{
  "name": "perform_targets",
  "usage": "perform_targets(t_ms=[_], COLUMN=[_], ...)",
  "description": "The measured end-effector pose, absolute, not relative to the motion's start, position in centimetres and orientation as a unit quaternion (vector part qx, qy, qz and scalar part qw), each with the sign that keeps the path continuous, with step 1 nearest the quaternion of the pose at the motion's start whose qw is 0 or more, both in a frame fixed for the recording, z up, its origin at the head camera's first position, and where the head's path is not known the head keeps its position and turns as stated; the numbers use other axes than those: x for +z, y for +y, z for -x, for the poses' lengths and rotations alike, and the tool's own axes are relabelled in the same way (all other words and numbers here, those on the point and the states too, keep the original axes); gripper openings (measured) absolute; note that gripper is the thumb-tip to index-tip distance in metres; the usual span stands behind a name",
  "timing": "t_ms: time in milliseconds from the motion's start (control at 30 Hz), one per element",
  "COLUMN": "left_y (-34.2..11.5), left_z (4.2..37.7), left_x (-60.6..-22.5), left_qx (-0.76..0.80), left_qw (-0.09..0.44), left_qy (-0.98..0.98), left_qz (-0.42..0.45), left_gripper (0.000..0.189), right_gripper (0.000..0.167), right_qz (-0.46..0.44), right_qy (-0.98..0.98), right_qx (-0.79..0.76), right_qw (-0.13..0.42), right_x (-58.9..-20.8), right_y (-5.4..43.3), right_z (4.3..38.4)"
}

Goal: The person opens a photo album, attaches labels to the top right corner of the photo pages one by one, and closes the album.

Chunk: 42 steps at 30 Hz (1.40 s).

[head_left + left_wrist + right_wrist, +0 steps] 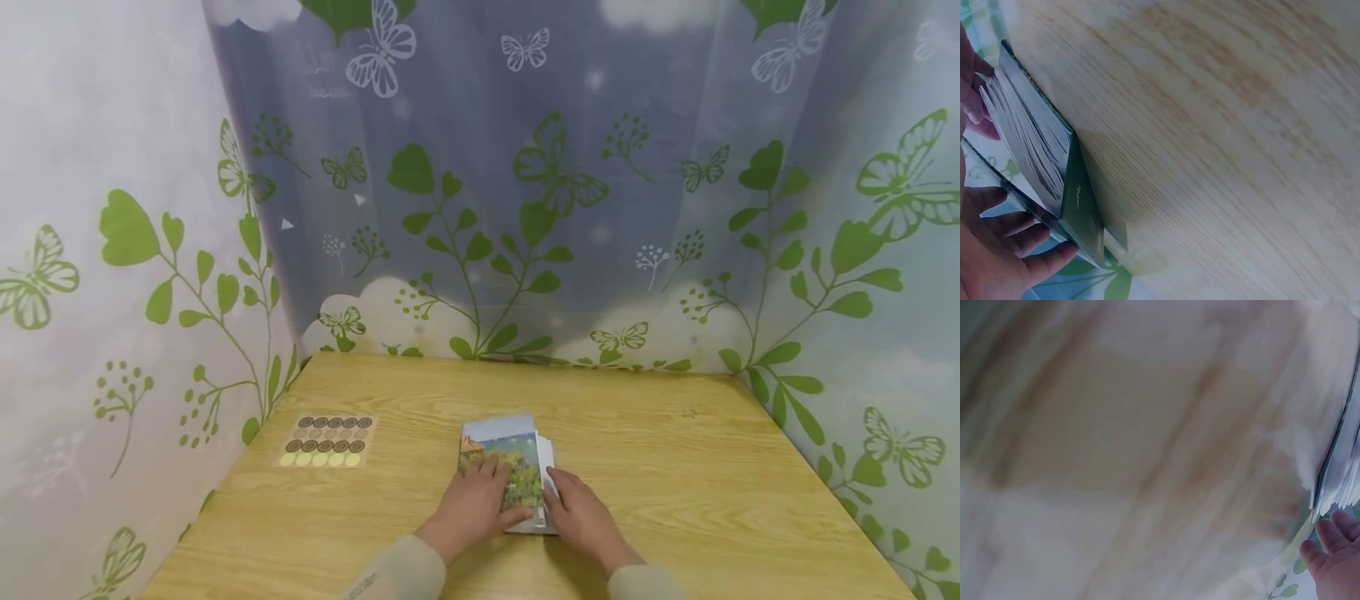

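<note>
Lying at the left of the head view, a flat sheet with rows of brown, tan and yellow discs is clear of the work; leave it there. At lower centre, the left hand rests spread on the cover of a rectangular hardcover book with a landscape print, grasping nothing. The left wrist view shows a plain dark-green spine and the cover raised off the pages. Apply light, even pressure with the left hand so that the book does not slide on the yellow wood-grain table. To the right, white paper pages stand slightly fanned. The right hand lies at their edge; whether it pinches any cannot be told. The step appears to be page handling: separate leaves with the fingertips, and avoid creasing corners or straining the hinge.
</note>
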<state>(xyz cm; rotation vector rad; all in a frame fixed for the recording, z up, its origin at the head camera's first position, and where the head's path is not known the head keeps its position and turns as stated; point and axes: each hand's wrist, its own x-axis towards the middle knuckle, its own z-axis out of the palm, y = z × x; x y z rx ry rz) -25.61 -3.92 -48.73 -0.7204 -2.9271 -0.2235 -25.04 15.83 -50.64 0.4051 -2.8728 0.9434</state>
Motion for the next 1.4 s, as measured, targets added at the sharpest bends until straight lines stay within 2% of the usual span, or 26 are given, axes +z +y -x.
perform_targets(t_ms=[267, 767, 1133, 1400], left_y=[-4.2, -7.2, -9.6, -11.8], left_z=[26.0, 26.0, 26.1, 25.6], left_x=[-48.4, -47.5, -46.9, -46.5], left_qx=[-0.178, -0.309, -0.403, -0.495], left_qw=[0.054, 0.050, 0.067, 0.088], left_qy=[-0.952, -0.918, -0.876, -0.842], left_qz=[0.243, 0.242, 0.255, 0.197], left_gripper=[0.080, 0.079, 0.062, 0.051], right_gripper=[0.047, 0.046, 0.049, 0.050], right_qz=[-0.135, -0.148, -0.105, -0.101], right_qy=[-0.937, -0.946, -0.959, -0.961], right_qx=[0.319, 0.284, 0.264, 0.259], right_qw=[0.038, 0.043, 0.010, 0.001], right_x=[-50.8, -51.1, -51.4, -51.2], right_y=[15.2, 14.9, 15.3, 15.5], right_z=[25.1, 25.0, 25.5, 25.5])
